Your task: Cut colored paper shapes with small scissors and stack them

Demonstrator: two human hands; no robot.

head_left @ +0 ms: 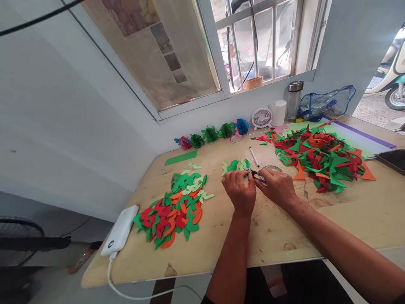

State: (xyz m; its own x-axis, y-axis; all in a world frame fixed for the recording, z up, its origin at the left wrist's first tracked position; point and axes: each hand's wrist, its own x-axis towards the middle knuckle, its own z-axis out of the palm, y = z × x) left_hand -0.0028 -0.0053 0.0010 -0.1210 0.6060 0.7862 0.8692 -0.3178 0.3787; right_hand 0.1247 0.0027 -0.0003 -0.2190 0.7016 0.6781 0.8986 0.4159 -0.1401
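At the middle of the table, my two hands meet over a small pair of scissors. My right hand (278,185) is closed round the handles of the scissors (255,174); dark blades point left, and the fingers hide much of the tool. My left hand (239,188) is closed with thumb and fingers pinched beside the blade tips; what it pinches cannot be made out. Just beyond it lie light and dark green paper cutouts (233,165). A pile of green, red and orange curved cutouts (171,211) is to the left. Jagged paper scraps (319,152) are heaped at the right.
A white pen (254,156) lies beyond my hands. Paper flowers (210,133), a small fan (262,118), a white cylinder (279,113) and a glass bottle (294,101) line the wall. A white power bank (120,230) with a cable sits left; a dark phone (391,159) lies right.
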